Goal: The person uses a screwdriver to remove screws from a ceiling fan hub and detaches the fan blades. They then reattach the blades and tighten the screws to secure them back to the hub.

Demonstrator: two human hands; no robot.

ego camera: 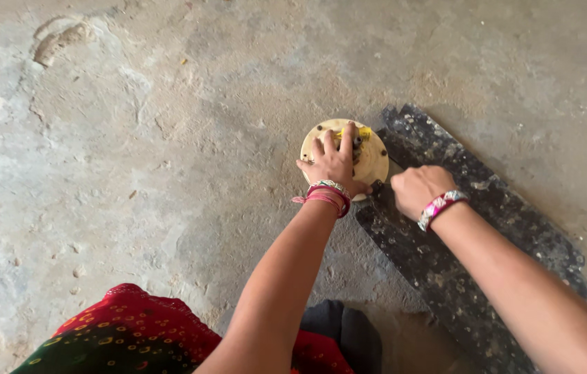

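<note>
A round cream-coloured disc [375, 161] with small holes and a yellow part at its middle lies on the concrete floor. My left hand [333, 163] rests on top of it, fingers spread over the yellow centre. My right hand [419, 188] is closed into a fist right beside the disc's lower right edge, over a dark speckled board [459, 263]. What the right fist grips is hidden. Both wrists wear bangles.
The dark board runs diagonally from the disc toward the lower right. Rough, dusty concrete floor [169, 138] spreads to the left and top, with chipped patches at the far left. My red patterned clothing [127, 332] fills the bottom edge.
</note>
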